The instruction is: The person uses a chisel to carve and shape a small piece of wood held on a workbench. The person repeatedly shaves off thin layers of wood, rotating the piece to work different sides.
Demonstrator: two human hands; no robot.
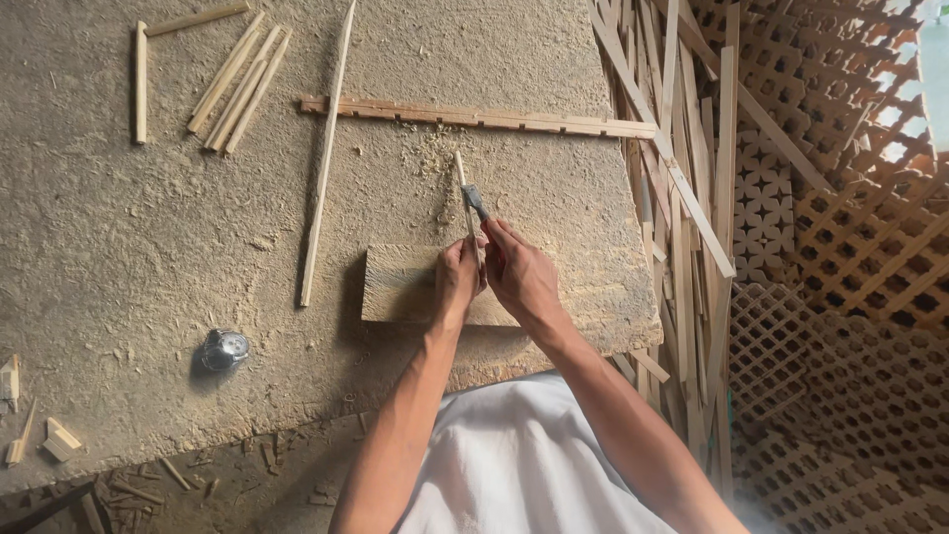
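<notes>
Two broad things first: sawdust-coated counter (148, 247) filling the left and centre, and stacked wooden lattice panels (840, 198) off its right edge. Between them, a loose pile of long thin slats (692, 178) leaning along the counter's right side. Across the top, a notched wooden strip (474, 116) lying flat, with a long thin stick (324, 158) crossing its left end and running down toward the block. At upper left, a small bundle of short sticks (237, 84) beside a single upright one. Near the counter's front edge, a flat wooden block (400, 285), both hands resting over its right part. Left hand (458, 282) with its grip closed around the lower end of a thin wooden sliver (465, 198), held upright on the block. Right hand (522, 277) just beside it, grip closed on a small knife (476, 202), blade laid against the sliver's side. Pale shavings scattered just above the sliver's tip. At lower left, a small round metal object (224, 349), well apart from the hands.
</notes>
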